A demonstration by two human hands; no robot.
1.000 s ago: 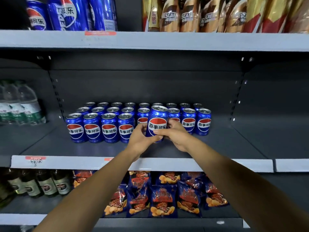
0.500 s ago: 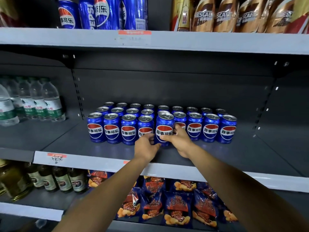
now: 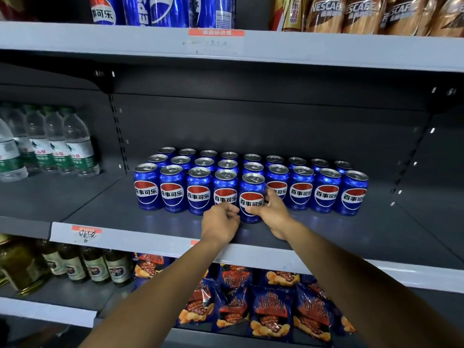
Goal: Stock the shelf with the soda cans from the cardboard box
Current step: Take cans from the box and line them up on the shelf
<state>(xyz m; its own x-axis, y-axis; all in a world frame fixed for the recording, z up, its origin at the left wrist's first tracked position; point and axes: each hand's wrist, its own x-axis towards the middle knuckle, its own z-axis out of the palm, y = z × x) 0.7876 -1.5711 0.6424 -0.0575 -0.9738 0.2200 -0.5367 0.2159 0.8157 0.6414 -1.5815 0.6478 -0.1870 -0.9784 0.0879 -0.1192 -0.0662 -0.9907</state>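
On the lowest shelf, nearest the camera: blue snack bags (image 3: 263, 305) printed with orange chips lay heaped at centre, and dark glass bottles (image 3: 82, 266) stood in a row to their left.
Forearms: both bare arms reached up and forward from the bottom edge, crossing in front of the snack bags and over the pale front lip of the middle shelf (image 3: 140, 244).
Left hand (image 3: 220, 222): curled into a loose fist with knuckles forward, thumb side touching the lower left of the front can; whether it actually gripped the can could not be told.
Right hand (image 3: 273, 212): wrapped around the right side of the front can, thumb across the label and fingers (image 3: 270, 194) behind it, holding it.
Front can (image 3: 251, 197): a blue soda can, upright on the dark grey shelf surface, set slightly forward of the front row, between the fourth and sixth cans.
Stocked cans (image 3: 301, 188): matching blue cans stood upright in three rows, packed side by side, toward the back of the shelf.
Shelf surroundings: a red price tag (image 3: 86, 231) with handwriting sat on the front lip at left; clear water bottles (image 3: 62, 144) with green labels filled the neighbouring bay to the left.
Back panel: dark grey, with slotted uprights at both sides.
Top shelf (image 3: 326, 50): tall blue cans (image 3: 163, 10) at left, brown coffee packs (image 3: 364, 15) at right.
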